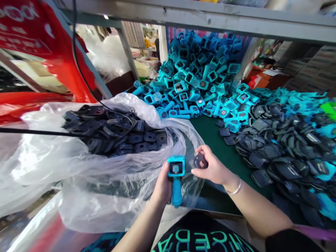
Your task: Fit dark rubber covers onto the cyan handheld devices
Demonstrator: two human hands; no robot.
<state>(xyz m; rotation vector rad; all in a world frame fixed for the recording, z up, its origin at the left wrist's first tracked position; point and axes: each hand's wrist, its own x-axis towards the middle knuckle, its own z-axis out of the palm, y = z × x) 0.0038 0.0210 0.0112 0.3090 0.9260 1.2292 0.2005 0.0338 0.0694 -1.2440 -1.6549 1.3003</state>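
My left hand (163, 187) is wrapped round the handle of a blue plastic handheld part (176, 175), held upright with its square head facing me. Just to its right, my right hand (214, 168) pinches a small dark round-holed piece (200, 161) close beside that head. A bracelet sits on my right wrist. Both hands hover over the near edge of the green table (210, 131), in front of a clear plastic bag (105, 182).
The clear bag holds many dark flat pieces (118, 133). A tall heap of blue handheld parts (194, 77) fills the back of the table. A spread of dark flat pieces (278, 147) covers the right side. A metal shelf frame (210, 17) runs overhead.
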